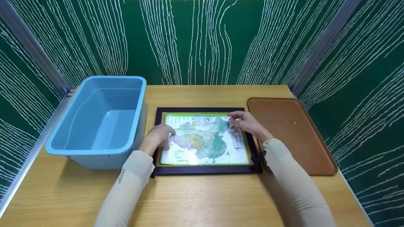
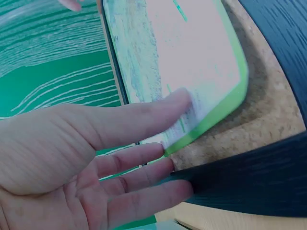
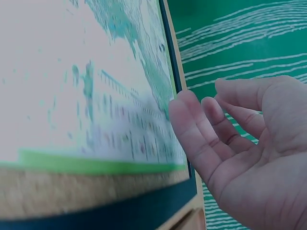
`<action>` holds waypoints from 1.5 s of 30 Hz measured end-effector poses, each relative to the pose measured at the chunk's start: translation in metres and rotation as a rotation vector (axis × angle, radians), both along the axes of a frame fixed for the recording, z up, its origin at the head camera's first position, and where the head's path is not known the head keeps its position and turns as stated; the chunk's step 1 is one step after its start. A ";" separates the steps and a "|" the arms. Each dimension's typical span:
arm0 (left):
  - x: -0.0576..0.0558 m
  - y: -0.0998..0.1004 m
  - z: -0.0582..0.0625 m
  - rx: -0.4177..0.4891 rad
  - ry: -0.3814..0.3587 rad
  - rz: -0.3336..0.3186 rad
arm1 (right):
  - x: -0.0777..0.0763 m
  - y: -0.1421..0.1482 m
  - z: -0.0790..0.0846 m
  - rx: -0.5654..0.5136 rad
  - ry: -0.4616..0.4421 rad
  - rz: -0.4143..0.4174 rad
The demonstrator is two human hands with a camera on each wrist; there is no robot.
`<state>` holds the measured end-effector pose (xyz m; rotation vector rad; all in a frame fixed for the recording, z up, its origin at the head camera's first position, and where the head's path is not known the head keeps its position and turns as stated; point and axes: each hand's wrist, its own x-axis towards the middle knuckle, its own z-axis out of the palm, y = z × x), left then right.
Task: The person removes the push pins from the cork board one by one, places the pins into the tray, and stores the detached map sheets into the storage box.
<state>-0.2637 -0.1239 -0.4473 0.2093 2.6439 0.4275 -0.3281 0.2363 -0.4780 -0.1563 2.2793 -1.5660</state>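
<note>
A glossy map sheet (image 1: 202, 142) with a bright green border lies over a cork board (image 2: 259, 115) inside a black frame (image 1: 205, 170). My left hand (image 1: 160, 134) is at the sheet's left side. In the left wrist view its thumb reaches across the green edge, with the other fingers loosely extended near the frame. At the upper right of the sheet is my right hand (image 1: 245, 122), palm turned inward. The right wrist view shows its fingers (image 3: 196, 134) gently bent at the sheet's edge, holding nothing.
An empty blue tub (image 1: 94, 150) stands left of the frame, close to my left forearm. A brown tray (image 1: 293, 135) lies to the right, beneath part of my right arm's path. Green walls with white lines (image 1: 202, 41) enclose the wooden table (image 1: 202, 198).
</note>
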 end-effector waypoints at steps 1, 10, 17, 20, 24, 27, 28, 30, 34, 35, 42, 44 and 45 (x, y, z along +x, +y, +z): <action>0.000 0.000 0.000 0.024 0.007 0.030 | 0.000 -0.002 -0.001 -0.001 0.008 0.010; -0.001 0.002 -0.005 0.058 0.082 0.035 | -0.004 -0.021 -0.007 0.030 0.034 -0.007; 0.001 0.001 -0.005 0.049 0.079 0.047 | -0.011 -0.040 -0.011 0.025 0.008 -0.017; 0.002 0.000 -0.003 0.045 0.074 0.060 | -0.013 -0.049 -0.011 0.044 0.022 -0.028; 0.002 0.000 -0.003 0.027 0.073 0.055 | -0.013 -0.060 -0.012 0.078 0.042 -0.020; 0.002 0.000 -0.004 -0.005 0.086 0.015 | -0.012 -0.067 -0.013 0.101 0.068 0.005; 0.001 0.000 -0.004 -0.008 0.088 0.009 | -0.012 -0.069 -0.014 0.109 0.079 0.010; 0.002 0.001 -0.005 -0.006 0.090 0.009 | -0.012 -0.071 -0.016 0.124 0.100 0.016; 0.002 0.003 -0.006 0.030 0.085 0.043 | -0.012 -0.074 -0.020 0.153 0.131 0.014; 0.002 0.003 -0.007 0.033 0.084 0.047 | -0.012 -0.074 -0.021 0.157 0.136 0.016; -0.001 0.001 -0.007 -0.011 0.084 0.025 | -0.014 -0.078 -0.023 0.175 0.171 0.062; -0.001 0.001 -0.007 0.001 0.072 0.037 | -0.015 -0.080 -0.023 0.179 0.173 0.073; -0.001 0.001 -0.006 0.003 0.070 0.036 | -0.015 -0.081 -0.023 0.184 0.175 0.077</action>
